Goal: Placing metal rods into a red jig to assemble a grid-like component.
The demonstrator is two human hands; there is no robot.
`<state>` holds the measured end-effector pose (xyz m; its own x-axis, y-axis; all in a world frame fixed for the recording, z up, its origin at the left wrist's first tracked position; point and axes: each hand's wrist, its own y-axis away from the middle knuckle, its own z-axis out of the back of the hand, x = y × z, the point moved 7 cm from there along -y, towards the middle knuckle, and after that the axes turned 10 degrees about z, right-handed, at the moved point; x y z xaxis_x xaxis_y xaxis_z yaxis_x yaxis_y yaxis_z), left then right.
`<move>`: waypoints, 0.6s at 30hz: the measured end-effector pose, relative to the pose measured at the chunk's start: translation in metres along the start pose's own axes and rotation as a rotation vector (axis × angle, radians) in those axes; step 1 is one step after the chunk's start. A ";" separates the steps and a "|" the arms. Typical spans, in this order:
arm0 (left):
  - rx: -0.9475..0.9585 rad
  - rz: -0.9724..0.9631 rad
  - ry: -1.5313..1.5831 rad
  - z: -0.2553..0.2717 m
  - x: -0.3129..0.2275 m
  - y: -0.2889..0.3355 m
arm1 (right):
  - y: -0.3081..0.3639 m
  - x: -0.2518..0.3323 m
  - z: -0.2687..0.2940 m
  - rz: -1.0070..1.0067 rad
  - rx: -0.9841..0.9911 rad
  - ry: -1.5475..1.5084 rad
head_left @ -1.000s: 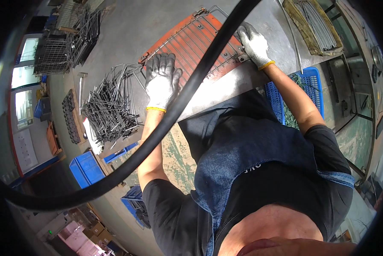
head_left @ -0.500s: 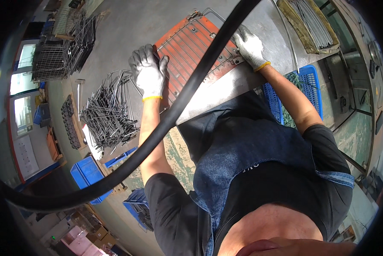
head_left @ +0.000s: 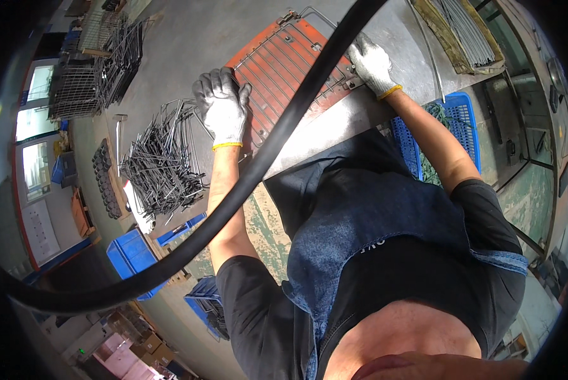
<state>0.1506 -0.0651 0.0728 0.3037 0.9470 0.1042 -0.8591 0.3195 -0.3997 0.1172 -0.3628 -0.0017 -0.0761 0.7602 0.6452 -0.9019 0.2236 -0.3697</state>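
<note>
A red flat jig plate (head_left: 306,38) lies tilted on the metal table, with a grid of thin metal wires (head_left: 277,66) set across it among small bolts and stops. My left hand (head_left: 222,111), in a grey-and-white work glove, rests at the plate's left edge, fingers stretched forward and thumb apart. At the right edge is my right hand (head_left: 374,68), gloved alike; its fingertips are partly hidden by a black cable crossing the view. Whether it grips a wire or the plate edge I cannot tell. A bent rod (head_left: 315,12) sticks out past the plate's far end.
Left of the plate lies a tangled heap of short dark rods (head_left: 163,164), with a hammer (head_left: 118,136) beyond. A tray of long straight rods (head_left: 461,31) stands at the far right. Below the table's right side is a blue basket (head_left: 464,120); the black cable (head_left: 284,133) cuts across everything.
The view has shifted slightly. Both hands keep to their sides of the plate, with the left thumb a little farther off its surface.
</note>
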 end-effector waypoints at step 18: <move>0.182 0.008 0.333 0.005 -0.030 0.048 | 0.001 0.002 0.003 -0.020 0.040 -0.024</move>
<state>0.0977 -0.0777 0.0551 0.3879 0.8970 -0.2118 -0.9122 0.3407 -0.2275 0.1147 -0.3625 0.0010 -0.0678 0.7410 0.6681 -0.9195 0.2135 -0.3301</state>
